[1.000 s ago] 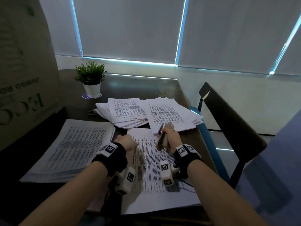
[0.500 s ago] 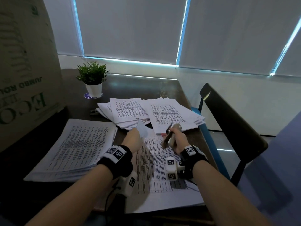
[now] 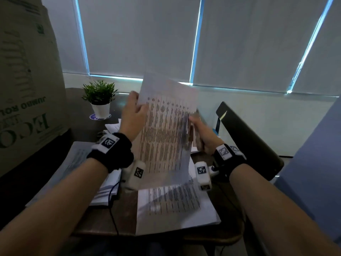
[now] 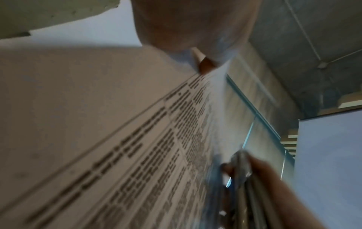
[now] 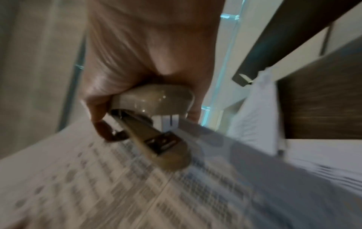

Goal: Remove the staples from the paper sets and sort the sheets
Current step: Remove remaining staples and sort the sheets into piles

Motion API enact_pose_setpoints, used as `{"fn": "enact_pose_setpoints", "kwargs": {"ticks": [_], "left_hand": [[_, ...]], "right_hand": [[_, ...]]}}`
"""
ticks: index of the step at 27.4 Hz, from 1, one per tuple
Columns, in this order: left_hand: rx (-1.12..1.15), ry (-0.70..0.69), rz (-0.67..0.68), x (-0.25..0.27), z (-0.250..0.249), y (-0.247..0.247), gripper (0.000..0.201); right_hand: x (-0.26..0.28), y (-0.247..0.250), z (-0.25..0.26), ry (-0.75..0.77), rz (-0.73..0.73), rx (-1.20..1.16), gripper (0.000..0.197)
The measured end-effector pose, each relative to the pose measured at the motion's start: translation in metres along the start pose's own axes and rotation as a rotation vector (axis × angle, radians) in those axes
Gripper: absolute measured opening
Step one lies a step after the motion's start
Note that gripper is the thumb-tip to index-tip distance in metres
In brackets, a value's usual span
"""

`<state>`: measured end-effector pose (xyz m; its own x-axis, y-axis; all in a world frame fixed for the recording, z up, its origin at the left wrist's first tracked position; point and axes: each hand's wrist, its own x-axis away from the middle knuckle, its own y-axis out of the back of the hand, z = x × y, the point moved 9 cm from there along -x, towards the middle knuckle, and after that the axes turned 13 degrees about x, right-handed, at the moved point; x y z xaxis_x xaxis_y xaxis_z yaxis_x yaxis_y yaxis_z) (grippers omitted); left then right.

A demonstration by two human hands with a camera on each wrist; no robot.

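My left hand [image 3: 132, 111] pinches the left edge of a printed sheet [image 3: 166, 130] and holds it upright in the air above the table. In the left wrist view the same sheet [image 4: 137, 155] fills the frame, blurred. My right hand [image 3: 202, 134] grips a beige stapler [image 5: 156, 105] and sits at the sheet's right edge; whether it also holds the paper I cannot tell. Below the raised sheet, another printed paper set [image 3: 175, 206] lies flat on the dark table [image 3: 125, 215].
A stack of printed sheets [image 3: 77, 161] lies at the left, partly under my left wrist. A potted plant [image 3: 99, 97] stands at the back. A large cardboard box [image 3: 27, 89] walls the left side. A dark chair [image 3: 245, 137] stands to the right.
My left hand peeled up the top sheet's corner and has now lifted the whole sheet upright. The right hand with the stapler rose beside it. The head view has moved closer.
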<state>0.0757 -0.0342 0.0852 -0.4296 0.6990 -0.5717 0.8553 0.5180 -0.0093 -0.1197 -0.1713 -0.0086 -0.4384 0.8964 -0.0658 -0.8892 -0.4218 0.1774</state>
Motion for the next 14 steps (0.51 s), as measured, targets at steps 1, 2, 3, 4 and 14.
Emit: {"fn": "enact_pose_setpoints", "kwargs": {"ticks": [1,2,3,4,14], "left_hand": [[0.045,-0.074,-0.015,-0.01,-0.02,0.0,0.008],[0.098,-0.128,-0.038,-0.02,-0.035,0.001,0.011],[0.148,-0.166,-0.066,-0.026,-0.046,0.002,0.013],[0.17,-0.179,-0.098,-0.03,-0.046,0.001,0.015],[-0.085,0.014,-0.096,-0.003,0.033,-0.037,0.012]], "right_hand": [[0.003,0.006,0.03,0.067,-0.046,0.027,0.057],[0.005,0.013,0.056,0.135,-0.1,0.048,0.058],[0.01,0.017,0.078,0.199,-0.146,0.041,0.055],[0.011,0.02,0.087,0.243,-0.193,0.028,0.048],[0.053,0.08,0.072,0.4,-0.769,0.105,0.048]]}}
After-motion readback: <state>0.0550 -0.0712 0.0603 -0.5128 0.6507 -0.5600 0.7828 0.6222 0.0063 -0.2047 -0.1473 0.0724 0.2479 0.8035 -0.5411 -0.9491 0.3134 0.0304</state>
